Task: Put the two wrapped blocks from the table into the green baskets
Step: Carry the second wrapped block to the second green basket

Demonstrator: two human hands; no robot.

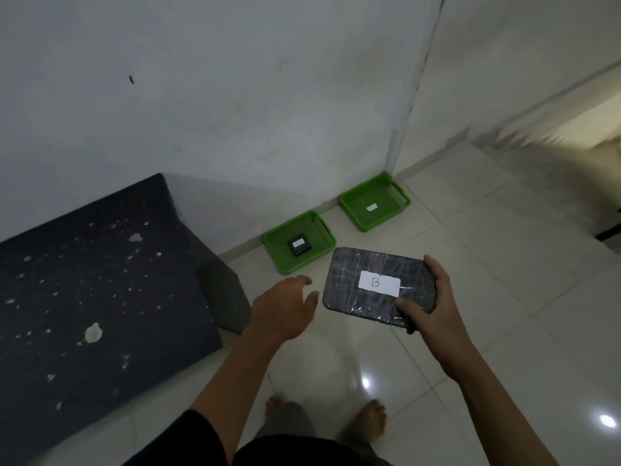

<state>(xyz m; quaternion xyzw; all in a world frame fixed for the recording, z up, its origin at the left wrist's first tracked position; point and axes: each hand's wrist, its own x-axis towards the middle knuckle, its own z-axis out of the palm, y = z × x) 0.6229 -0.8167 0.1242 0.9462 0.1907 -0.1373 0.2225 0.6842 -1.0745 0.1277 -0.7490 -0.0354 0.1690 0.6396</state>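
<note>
Right hand (433, 304) grips the wrapped block (376, 285) at its right short end: thumb on the top face near the white label marked B (379, 283), other fingers curled round the far edge. One-handed end grip, block roughly level, label up, likely so the letter stays readable for matching to a basket. Left hand (285, 306) is just beside the block's left end, not touching it, fingers spread and loose, holding nothing; reads as ready to support if the block tips. Both forearms reach forward from a standing pose, bare feet visible below. Block is in the air over the tiled floor (487, 264), near the closer green basket (279, 253), which already holds a small dark block (298, 244) with a white tag. The farther green basket (363, 223), against the wall, holds only a white tag, so that's probably the target. Dark speckled table (84, 297) at left, nothing on it in view.
</note>
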